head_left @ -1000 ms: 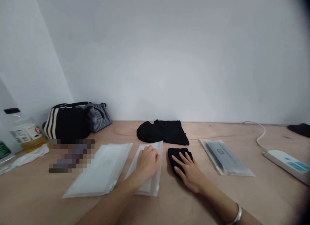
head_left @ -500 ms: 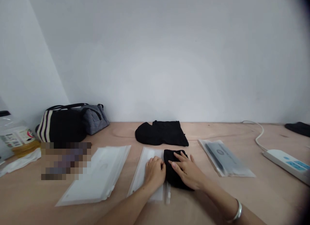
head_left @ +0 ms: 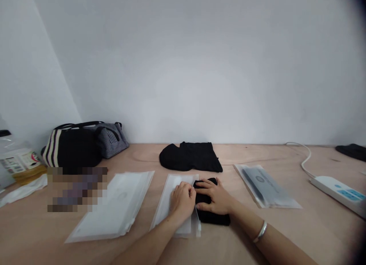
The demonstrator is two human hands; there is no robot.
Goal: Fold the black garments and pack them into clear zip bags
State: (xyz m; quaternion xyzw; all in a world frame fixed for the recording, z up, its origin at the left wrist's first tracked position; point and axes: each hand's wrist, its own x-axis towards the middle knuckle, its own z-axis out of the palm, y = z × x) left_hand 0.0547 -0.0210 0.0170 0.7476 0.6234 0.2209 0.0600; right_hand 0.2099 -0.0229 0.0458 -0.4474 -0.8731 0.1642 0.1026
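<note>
A second ago a gap lay between the folded black cloth (head_left: 214, 218) under my right hand (head_left: 214, 196) and the frosted zip bag (head_left: 187, 227) under my left hand (head_left: 183, 200); now the cloth sits right up against that bag's edge. My right hand lies over the cloth with its fingers spread, pointing toward my left. My left hand is curled on the bag — I cannot tell whether it pinches the plastic. What that bag holds is unclear too. Left of my left hand lies a stack of frosted zip bags (head_left: 114, 208). Right of my right hand, a printed zip bag (head_left: 267, 187) shows something dark inside. Well left of both hands, a clear bottle (head_left: 24, 162) contains yellow liquid (head_left: 30, 176).
</note>
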